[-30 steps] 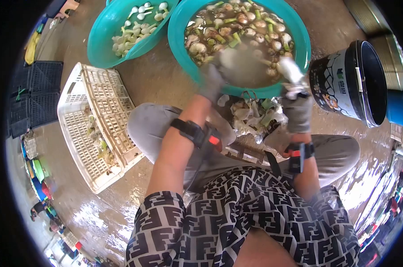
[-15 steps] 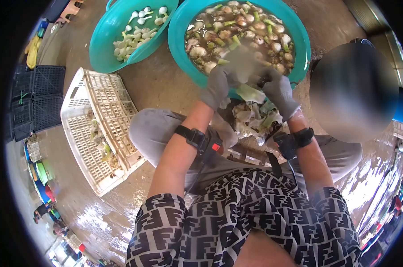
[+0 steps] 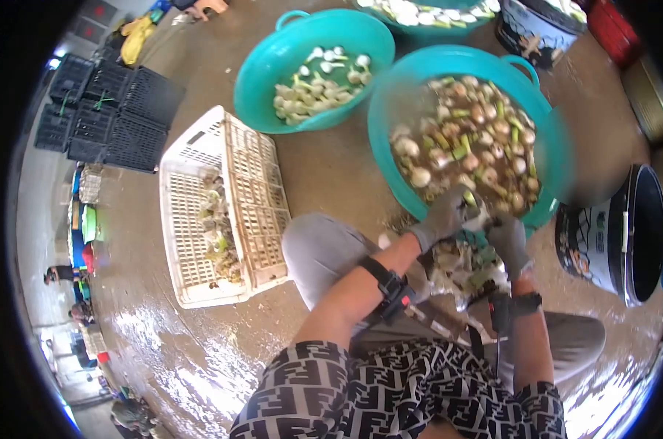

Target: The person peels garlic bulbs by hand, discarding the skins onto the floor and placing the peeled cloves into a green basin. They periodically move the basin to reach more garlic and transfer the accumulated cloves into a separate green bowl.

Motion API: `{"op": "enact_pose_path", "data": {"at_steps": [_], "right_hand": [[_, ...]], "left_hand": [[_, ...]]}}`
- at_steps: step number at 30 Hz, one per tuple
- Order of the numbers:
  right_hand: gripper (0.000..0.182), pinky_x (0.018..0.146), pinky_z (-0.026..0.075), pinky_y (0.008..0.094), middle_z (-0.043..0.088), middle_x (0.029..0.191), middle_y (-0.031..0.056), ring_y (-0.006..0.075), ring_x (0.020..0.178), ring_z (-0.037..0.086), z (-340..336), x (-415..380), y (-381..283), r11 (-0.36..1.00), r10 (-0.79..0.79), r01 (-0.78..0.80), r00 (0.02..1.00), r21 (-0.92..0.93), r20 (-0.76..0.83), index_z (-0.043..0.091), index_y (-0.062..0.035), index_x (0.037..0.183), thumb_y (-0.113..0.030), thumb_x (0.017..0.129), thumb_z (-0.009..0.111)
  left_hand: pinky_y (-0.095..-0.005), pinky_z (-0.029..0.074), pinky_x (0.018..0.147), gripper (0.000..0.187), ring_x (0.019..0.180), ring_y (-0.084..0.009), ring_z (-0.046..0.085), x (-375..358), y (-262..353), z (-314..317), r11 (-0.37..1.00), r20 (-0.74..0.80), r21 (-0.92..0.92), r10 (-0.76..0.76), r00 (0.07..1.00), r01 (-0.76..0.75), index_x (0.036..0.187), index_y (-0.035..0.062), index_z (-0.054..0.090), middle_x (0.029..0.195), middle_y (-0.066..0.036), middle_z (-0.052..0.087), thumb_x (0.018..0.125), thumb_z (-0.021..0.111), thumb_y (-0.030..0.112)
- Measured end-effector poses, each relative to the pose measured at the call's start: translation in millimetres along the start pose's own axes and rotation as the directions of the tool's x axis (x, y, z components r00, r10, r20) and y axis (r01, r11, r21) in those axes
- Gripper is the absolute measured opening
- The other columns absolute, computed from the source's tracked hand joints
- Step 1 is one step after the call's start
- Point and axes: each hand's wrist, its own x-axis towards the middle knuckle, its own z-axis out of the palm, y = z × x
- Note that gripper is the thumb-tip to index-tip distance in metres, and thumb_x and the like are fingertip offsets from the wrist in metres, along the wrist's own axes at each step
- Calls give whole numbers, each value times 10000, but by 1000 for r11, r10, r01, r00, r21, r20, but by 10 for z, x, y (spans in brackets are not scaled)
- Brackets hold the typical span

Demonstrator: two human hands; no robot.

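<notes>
My left hand (image 3: 448, 216), in a grey glove, is closed around a garlic bulb (image 3: 477, 211) with a pale, green-tipped stem. Close beside it, my gloved right hand (image 3: 508, 240) has its fingers curled in against the bulb; what they pinch is hidden. Both hands are over the near rim of a green tub (image 3: 381, 139) of brown water, where several unpeeled garlic bulbs (image 3: 485, 139) float. Below my hands, between my knees, lies a heap of pale peelings (image 3: 459, 269).
Left of the water tub, another green tub (image 3: 262, 80) holds peeled white bulbs (image 3: 309, 99). A white crate (image 3: 258, 197) with scraps stands at my left, black crates (image 3: 144, 110) beyond. A dark bucket (image 3: 598, 241) is at my right. The floor (image 3: 331, 175) is wet.
My view has swung left and up, so the tubs and crate appear farther right and more buckets show. My hands stay together over the tub's near rim.
</notes>
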Motion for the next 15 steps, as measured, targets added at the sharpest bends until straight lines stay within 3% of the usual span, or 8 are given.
{"op": "enact_pose_path", "data": {"at_steps": [2, 4, 8, 9, 10, 13, 14, 15], "right_hand": [[155, 637, 472, 439, 613, 748, 207, 367, 727, 600, 66, -6, 162, 989, 87, -90, 996, -114, -24, 635, -68, 802, -167, 695, 583], [152, 629, 474, 428, 617, 745, 200, 356, 719, 604, 86, -62, 291, 971, 162, -164, 986, -174, -24, 635, -73, 793, -181, 693, 595], [195, 636, 477, 413, 629, 769, 184, 344, 736, 614, 72, -171, 378, 952, 286, -301, 935, 47, 209, 625, -72, 842, -207, 703, 618], [241, 636, 480, 408, 634, 813, 189, 351, 753, 613, 142, -163, 547, 961, 231, -254, 956, 113, 182, 629, -84, 918, -215, 716, 621], [269, 652, 484, 404, 634, 842, 190, 351, 775, 611, 134, -135, 585, 971, 213, -224, 970, 86, 114, 629, -92, 953, -225, 719, 625], [292, 746, 484, 391, 629, 916, 192, 338, 865, 601, 23, 96, 381, 987, 158, -159, 985, -9, -73, 633, -109, 992, -245, 734, 620], [323, 788, 471, 390, 625, 957, 181, 329, 903, 593, 14, 247, 376, 985, 154, -158, 986, -73, -64, 617, -113, 1025, -257, 736, 618], [354, 829, 458, 389, 621, 999, 169, 319, 941, 586, 24, 390, 400, 979, 148, -154, 988, -133, -52, 601, -118, 1057, -269, 737, 617]], "left_hand": [[-266, 483, 733, 272, 855, -118, 577, 47, 368, -137, 936, 106, -281, -189, 976, 212, 951, 38, 574, 916, -34, 610, 823, 642, 268], [-268, 496, 753, 264, 858, -135, 588, 110, 352, -179, 909, 54, -368, -191, 980, 197, 974, 31, 580, 936, -43, 614, 847, 610, 261], [-294, 517, 782, 272, 861, -165, 604, 114, 424, -251, 626, 11, -687, -498, 867, 368, 1042, 23, 579, 975, -67, 619, 889, 541, 244], [-317, 531, 767, 283, 873, -185, 608, 200, 441, -279, 559, -42, -798, -426, 904, 226, 1091, 37, 561, 1029, -80, 608, 914, 490, 246], [-302, 532, 748, 311, 892, -191, 600, 309, 532, -442, 242, -85, -969, -505, 859, 46, 1130, 30, 536, 1067, -97, 589, 927, 463, 253], [-358, 505, 839, 354, 973, -234, 573, 539, 1045, -1180, 179, -173, -975, -222, 960, -134, 1175, -22, 467, 1089, -144, 568, 898, 498, 197], [-361, 514, 824, 368, 951, -246, 581, 627, 1063, -1320, -115, -108, -984, -229, 967, -137, 1159, -43, 476, 1050, -160, 580, 905, 499, 222], [-355, 519, 801, 363, 925, -246, 584, 630, 1176, -1304, -65, -94, -991, -262, 961, -114, 1137, -47, 490, 1019, -160, 586, 906, 499, 233]]}}
